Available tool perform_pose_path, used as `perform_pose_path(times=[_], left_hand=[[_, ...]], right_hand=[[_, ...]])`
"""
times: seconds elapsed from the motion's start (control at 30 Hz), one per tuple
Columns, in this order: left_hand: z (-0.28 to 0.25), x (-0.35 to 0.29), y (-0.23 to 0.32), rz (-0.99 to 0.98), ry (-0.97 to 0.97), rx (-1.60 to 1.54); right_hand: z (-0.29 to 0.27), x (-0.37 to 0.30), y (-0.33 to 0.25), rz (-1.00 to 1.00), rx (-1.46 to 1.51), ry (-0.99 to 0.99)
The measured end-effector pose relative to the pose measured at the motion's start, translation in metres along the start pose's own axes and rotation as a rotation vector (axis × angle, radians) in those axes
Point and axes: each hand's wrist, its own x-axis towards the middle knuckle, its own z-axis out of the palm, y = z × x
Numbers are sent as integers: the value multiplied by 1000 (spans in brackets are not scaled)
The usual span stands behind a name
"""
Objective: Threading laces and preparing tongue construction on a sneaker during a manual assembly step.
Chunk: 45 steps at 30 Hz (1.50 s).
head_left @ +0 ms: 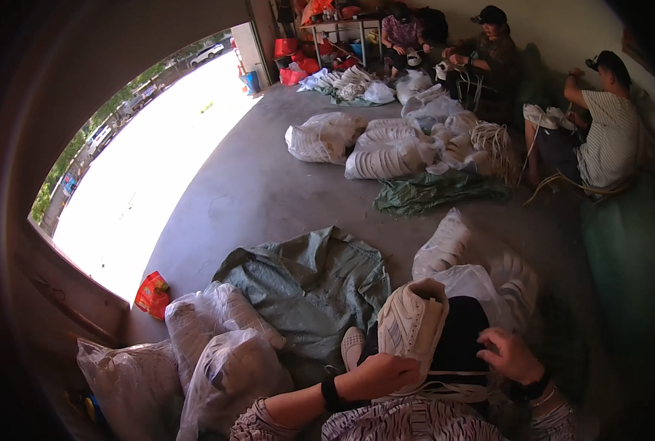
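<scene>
A cream-white sneaker (409, 327) stands tilted on my lap, its opening toward the far side and grey stripes along its flank. My left hand (386, 373) is at the shoe's near end, its fingers closed in a pinch; whatever they hold is too small to make out. To the right of the shoe, over dark cloth (463, 331), my right hand (512, 356) is raised with its fingers bent and apart, and no object shows in it. White cord-like strips (452, 389) lie across my lap below the shoe.
Clear plastic bags of pale shoes (232, 382) crowd my left; another bag (459, 250) stands ahead. A green tarp (312, 272) covers floor beyond my feet. More bags (393, 147) lie farther off, near three seated people (606, 132). A wide doorway (144, 176) opens at left.
</scene>
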Motion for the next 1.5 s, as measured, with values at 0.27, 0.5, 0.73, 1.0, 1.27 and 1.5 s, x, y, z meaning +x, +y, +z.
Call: perform_pose_path(times=[0.27,0.5,0.73,1.0,1.27,1.5], left_hand=[[-12,18,33,-346,-17,-109],[3,25,-14,-388,489,-52],[8,29,-32,-414,465,-20],[6,30,-24,-454,402,-34],[10,29,-33,-441,470,71],[16,35,-14,-455,444,261]], right_hand=[[43,40,-27,85,704,-695],[33,48,-2,-58,432,-209],[42,104,2,-369,229,124],[47,114,1,-260,187,17],[61,61,-15,-118,361,-18],[80,51,-2,-114,272,61]])
